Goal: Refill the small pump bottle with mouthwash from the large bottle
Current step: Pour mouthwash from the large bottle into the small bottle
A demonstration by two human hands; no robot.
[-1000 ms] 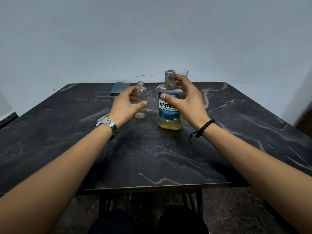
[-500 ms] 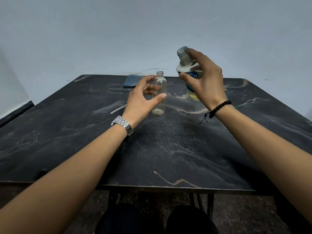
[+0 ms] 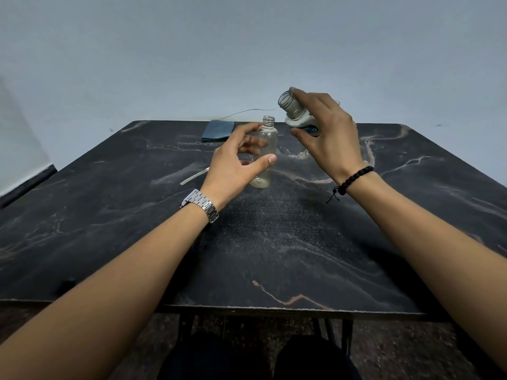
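1. My right hand's fingers [image 3: 307, 96] are curling over the large clear mouthwash bottle [image 3: 295, 112], with the thumb pressing its blue label from below; my right hand [image 3: 329, 135] is gripping it in the air, well above the table.
2. My left hand [image 3: 233, 163] is cupping around the small clear plastic bottle [image 3: 267, 152], fingers spread and loosely curved; I cannot tell whether they are actually touching its wall, since I am seeing them only through the plastic.
3. My right palm is hiding most of the large bottle's body, so I cannot make out its liquid level.
4. The large bottle is tilting with its open threaded neck pointing up and to the left, toward the small bottle's mouth, yet apart from it.
5. The small bottle is standing upright on the black marble-patterned table [image 3: 274, 242], uncapped, looking empty, its threaded neck bare.
6. A folded blue cloth [image 3: 218, 130] is lying near the far edge, behind my left hand.
7. A thin pale strip [image 3: 193, 176] is lying flat left of my left hand; I cannot tell what it is.
8. A silver metal watch [image 3: 201, 205] is sitting on my left wrist, a black bead bracelet [image 3: 354, 181] on my right.
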